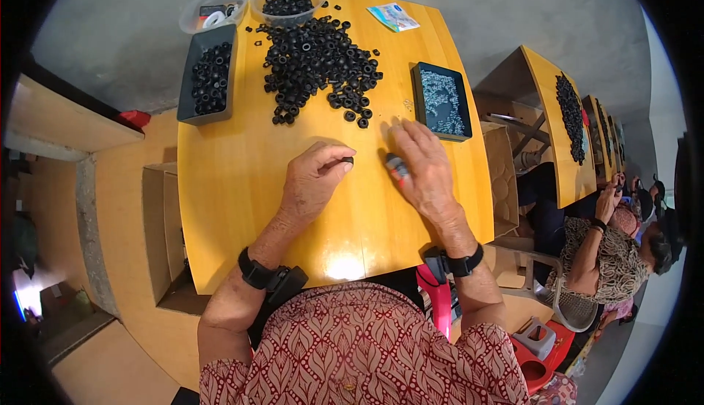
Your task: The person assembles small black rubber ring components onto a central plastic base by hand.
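My left hand [312, 180] is closed above the middle of the table, pinching a small black round part [348, 160] between thumb and fingertips. To its right, my right hand [427, 169] is spread low over the wood, fingers stretched forward and thumb apart. A grey and red piece [397, 167] covers or lies along that thumb; which of the two, I cannot tell. Just beyond the right fingertips lie a few tiny pale bits [408, 104]. A dark tray [419, 97] of small silvery pieces stands beyond that hand. A heap of black ring-like parts [312, 57] spreads across the far table.
The yellow wooden table [242, 185] also bears a grey bin [185, 86] of black parts, two clear tubs [323, 10] and a packet [394, 17]. Another person [609, 258] sits at the right by a table [546, 97] with black parts. An open cardboard box [153, 222] stands left.
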The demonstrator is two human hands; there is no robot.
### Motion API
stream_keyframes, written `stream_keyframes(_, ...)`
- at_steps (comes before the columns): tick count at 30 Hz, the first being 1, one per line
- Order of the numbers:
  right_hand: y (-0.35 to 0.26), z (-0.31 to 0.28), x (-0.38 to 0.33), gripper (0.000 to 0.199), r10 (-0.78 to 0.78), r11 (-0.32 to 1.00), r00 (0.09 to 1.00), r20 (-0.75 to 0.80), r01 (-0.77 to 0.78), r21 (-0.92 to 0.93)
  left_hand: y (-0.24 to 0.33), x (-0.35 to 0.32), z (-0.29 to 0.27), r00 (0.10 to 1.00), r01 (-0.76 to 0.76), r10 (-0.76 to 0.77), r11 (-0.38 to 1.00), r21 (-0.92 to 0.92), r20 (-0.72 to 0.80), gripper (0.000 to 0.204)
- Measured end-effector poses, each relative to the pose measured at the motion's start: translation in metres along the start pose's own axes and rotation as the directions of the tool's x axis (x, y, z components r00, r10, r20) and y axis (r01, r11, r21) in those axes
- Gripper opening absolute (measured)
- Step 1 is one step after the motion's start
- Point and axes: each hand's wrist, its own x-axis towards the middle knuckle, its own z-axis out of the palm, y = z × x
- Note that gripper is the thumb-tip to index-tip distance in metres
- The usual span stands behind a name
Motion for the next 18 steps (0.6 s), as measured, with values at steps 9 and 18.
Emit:
stream_keyframes(9,-0.014,0.016,-0.008,0.052,-0.07,0.998,0.975,0.211,0.068,0.017,0.0,0.0,0.001,1.0,0.002,-0.002,0.999,-0.033,-0.002,0.02)
stream_keyframes(18,0.033,-0.018,-0.037,0.044,0.185,0.982,0.976,-0.113,-0.187,-0.005,-0.001,0.0,0.001,1.0,0.019,-0.019,1.0,-0.021,-0.008,0.017)
